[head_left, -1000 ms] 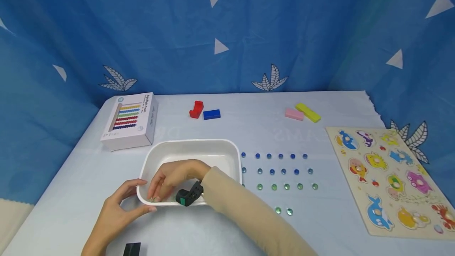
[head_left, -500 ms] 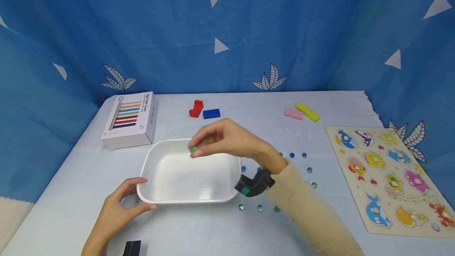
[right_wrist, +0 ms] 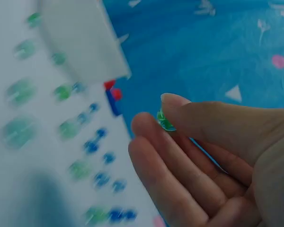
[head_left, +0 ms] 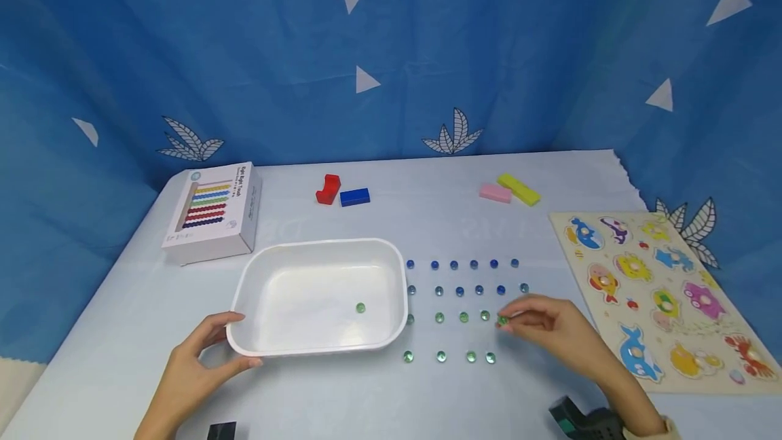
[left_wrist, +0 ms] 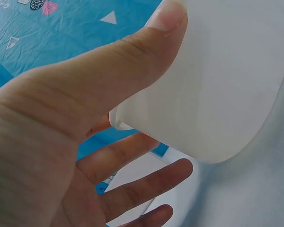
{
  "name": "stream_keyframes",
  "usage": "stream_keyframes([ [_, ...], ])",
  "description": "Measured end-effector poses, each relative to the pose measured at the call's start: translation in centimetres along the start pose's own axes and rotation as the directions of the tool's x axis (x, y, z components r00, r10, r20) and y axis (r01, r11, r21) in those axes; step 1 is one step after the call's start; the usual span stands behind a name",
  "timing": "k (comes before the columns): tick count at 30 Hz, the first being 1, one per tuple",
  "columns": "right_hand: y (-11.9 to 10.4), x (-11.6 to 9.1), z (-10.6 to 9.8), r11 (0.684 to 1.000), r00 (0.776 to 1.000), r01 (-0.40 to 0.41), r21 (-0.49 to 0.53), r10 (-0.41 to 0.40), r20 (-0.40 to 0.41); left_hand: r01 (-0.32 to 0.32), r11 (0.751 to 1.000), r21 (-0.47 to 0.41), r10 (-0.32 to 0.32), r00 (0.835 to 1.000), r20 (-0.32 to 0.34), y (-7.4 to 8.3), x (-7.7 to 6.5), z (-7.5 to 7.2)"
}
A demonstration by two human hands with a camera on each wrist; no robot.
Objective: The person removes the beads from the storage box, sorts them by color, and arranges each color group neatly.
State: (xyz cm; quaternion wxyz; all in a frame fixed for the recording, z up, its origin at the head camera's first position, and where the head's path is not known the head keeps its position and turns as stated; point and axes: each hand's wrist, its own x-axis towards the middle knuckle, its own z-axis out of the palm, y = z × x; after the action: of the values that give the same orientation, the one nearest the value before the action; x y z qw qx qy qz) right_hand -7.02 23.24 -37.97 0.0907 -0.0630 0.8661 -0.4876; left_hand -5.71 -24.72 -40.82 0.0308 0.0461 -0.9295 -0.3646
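At its front left corner a white tray point(head_left: 318, 348) is held by my left hand point(head_left: 194, 365), the thumb along its front wall and the index finger at the rim. The left wrist view shows that thumb point(left_wrist: 168, 26) against the tray's side, the other fingers spread loosely. My right hand point(head_left: 559, 338) pinches a green glass bead point(right_wrist: 165, 121) between thumb and fingertips, close to the right end of the third bead row. One green bead point(head_left: 360, 307) lies inside the tray. Blue beads point(head_left: 473, 264) form two rows right of the tray, green beads point(head_left: 441, 356) two more in front.
An abacus box point(head_left: 210, 212) stands back left. Red point(head_left: 328, 189) and blue point(head_left: 355, 197) blocks lie behind the tray, with pink point(head_left: 495, 192) and yellow point(head_left: 518, 189) ones further right. A sea-animal puzzle board point(head_left: 647, 304) lies on the right.
My right hand has picked a green bead out of the tray, lifted it and carried it right to the bead rows. The left hand has kept its hold on the tray. The view has shifted slightly.
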Motion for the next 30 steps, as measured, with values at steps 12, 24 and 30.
stream_keyframes([
  [12,5.1,-5.1,2.9,0.948,0.934,-0.253,-0.195,0.186,-0.306,-0.007,1.000,0.004,0.008,1.000,-0.011,0.0,0.0,0.1],
  [24,4.7,-3.6,3.8,0.943,0.932,-0.166,-0.288,0.054,-0.359,-0.001,1.000,0.004,0.001,1.000,-0.004,0.1,0.2,0.1],
  [30,4.8,-3.5,4.0,0.938,0.939,-0.172,-0.302,0.064,-0.338,0.014,1.000,0.001,-0.014,1.000,0.012,-0.1,0.1,0.1],
])
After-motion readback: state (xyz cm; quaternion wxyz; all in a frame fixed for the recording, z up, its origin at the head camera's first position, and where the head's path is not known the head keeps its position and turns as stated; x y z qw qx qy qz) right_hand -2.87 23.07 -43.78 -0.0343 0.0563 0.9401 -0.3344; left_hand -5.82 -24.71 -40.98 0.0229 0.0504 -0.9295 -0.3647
